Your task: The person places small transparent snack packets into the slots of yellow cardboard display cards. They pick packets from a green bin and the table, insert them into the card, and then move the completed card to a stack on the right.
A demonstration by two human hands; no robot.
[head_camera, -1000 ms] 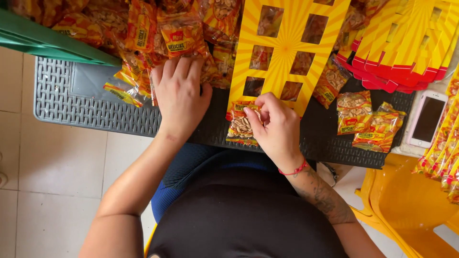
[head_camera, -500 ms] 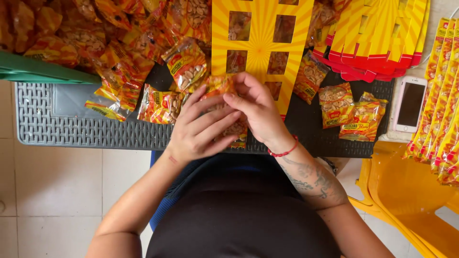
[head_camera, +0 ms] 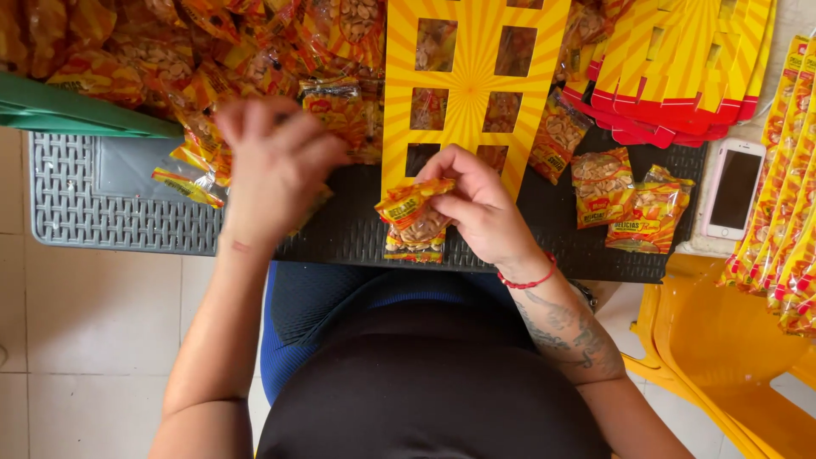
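My right hand (head_camera: 481, 206) pinches a small clear packet of nuts with a red and yellow top (head_camera: 414, 211), held above the near edge of the dark grey plastic table (head_camera: 110, 212). Under it a second packet (head_camera: 415, 248) lies on the table. Just beyond stands a yellow card with rows of square cut-outs (head_camera: 472, 81). My left hand (head_camera: 270, 164) is blurred, fingers loosely curled, over the heap of packets (head_camera: 212, 51) at the left; whether it holds one I cannot tell.
Three loose packets (head_camera: 625, 200) lie right of the card. A stack of red and yellow cards (head_camera: 680, 76) sits at the back right, with a pink phone (head_camera: 733, 189) beside it. Packet strips (head_camera: 782, 195) hang over a yellow chair (head_camera: 714, 340). A green lid (head_camera: 68, 110) is at left.
My hands were together on a packet half a second ago. The left hand has since moved left and back to the heap. The right hand keeps the packet, lower and nearer the edge.
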